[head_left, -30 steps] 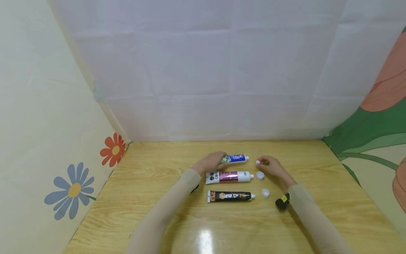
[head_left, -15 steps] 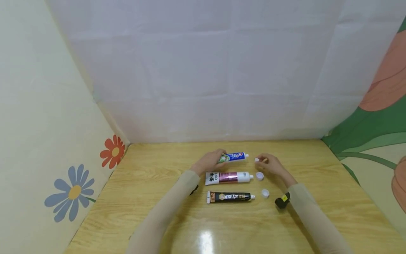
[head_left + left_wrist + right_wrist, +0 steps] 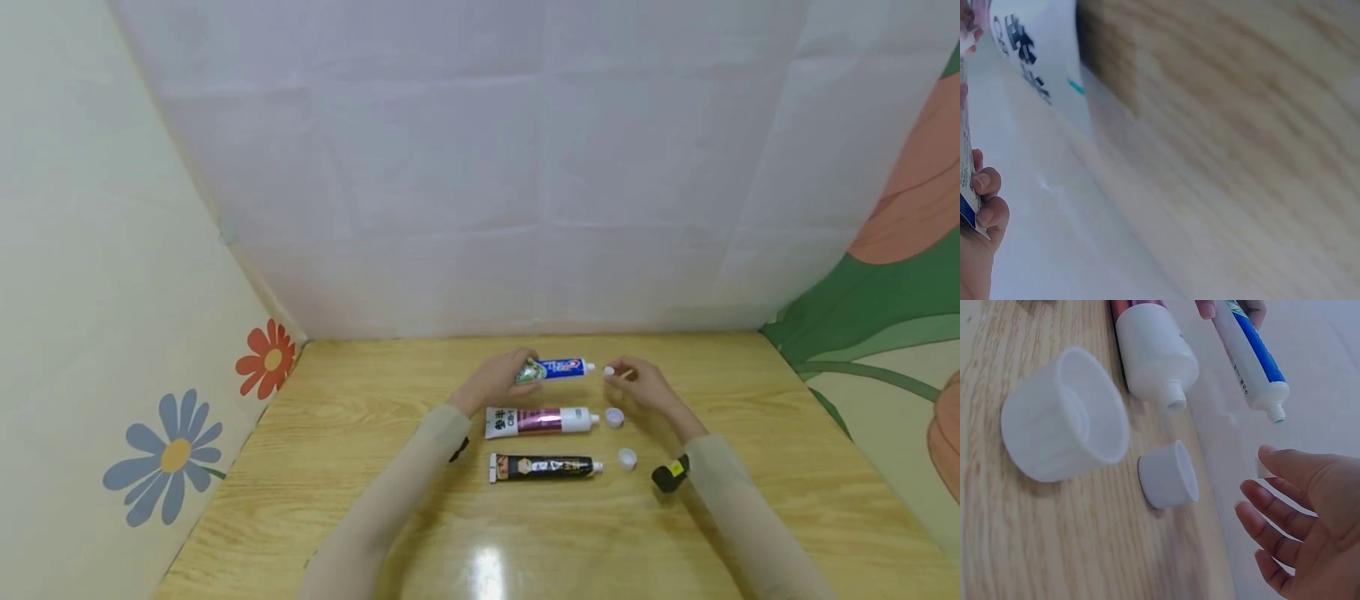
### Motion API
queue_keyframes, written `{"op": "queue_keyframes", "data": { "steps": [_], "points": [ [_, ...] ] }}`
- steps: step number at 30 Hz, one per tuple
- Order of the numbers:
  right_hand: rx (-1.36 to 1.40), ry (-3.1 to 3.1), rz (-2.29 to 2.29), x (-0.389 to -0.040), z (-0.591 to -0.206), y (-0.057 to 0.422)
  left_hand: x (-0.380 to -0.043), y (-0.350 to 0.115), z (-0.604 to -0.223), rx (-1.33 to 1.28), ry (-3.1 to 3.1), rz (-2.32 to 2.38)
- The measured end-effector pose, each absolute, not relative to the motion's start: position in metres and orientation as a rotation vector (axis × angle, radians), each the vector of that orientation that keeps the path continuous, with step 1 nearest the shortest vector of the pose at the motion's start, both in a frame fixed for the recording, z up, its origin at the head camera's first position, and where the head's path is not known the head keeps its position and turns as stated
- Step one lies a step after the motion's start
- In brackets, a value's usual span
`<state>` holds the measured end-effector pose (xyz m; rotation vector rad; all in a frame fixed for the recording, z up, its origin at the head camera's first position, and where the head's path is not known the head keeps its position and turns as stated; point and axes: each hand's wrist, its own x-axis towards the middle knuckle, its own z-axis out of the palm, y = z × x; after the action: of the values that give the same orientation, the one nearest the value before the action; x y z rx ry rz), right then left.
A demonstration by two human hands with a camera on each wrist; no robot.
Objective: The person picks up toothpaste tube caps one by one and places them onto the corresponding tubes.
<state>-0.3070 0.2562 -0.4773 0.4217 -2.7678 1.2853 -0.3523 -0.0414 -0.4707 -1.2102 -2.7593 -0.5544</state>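
At the back of the table my left hand (image 3: 498, 380) grips a blue, green and white toothpaste tube (image 3: 561, 368), its bare nozzle facing right. In the left wrist view, curled fingers (image 3: 992, 212) wrap the tube's edge. My right hand (image 3: 643, 385) pinches a small white cap (image 3: 609, 371) between thumb and finger, just right of the nozzle and apart from it. The right wrist view shows the cap (image 3: 1264, 469) mostly covered by the thumb. Nearer me lie a pink-and-white toothpaste tube (image 3: 538, 421) and a black toothpaste tube (image 3: 546, 467), both uncapped.
Two loose white caps lie on the wooden table (image 3: 405, 383): one cap (image 3: 615, 417) by the pink-and-white tube's nozzle, another cap (image 3: 627, 457) by the black tube's. A black wrist camera (image 3: 669, 475) sits beside the right sleeve. A white sheet (image 3: 480, 208) hangs behind the table.
The blue tube has risen slightly and shifted a little right, held by my left hand. My right hand has moved slightly away from me with the cap. The other tubes and caps stay put.
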Motion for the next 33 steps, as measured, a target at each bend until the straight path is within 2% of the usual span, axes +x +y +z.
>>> {"op": "queue_keyframes", "data": {
  "steps": [33],
  "points": [
    [0.42, -2.701, 1.201, -0.3, -0.454, 0.25, -0.348, -0.059, -0.453, -1.242, -2.541, -0.487]
  ]
}}
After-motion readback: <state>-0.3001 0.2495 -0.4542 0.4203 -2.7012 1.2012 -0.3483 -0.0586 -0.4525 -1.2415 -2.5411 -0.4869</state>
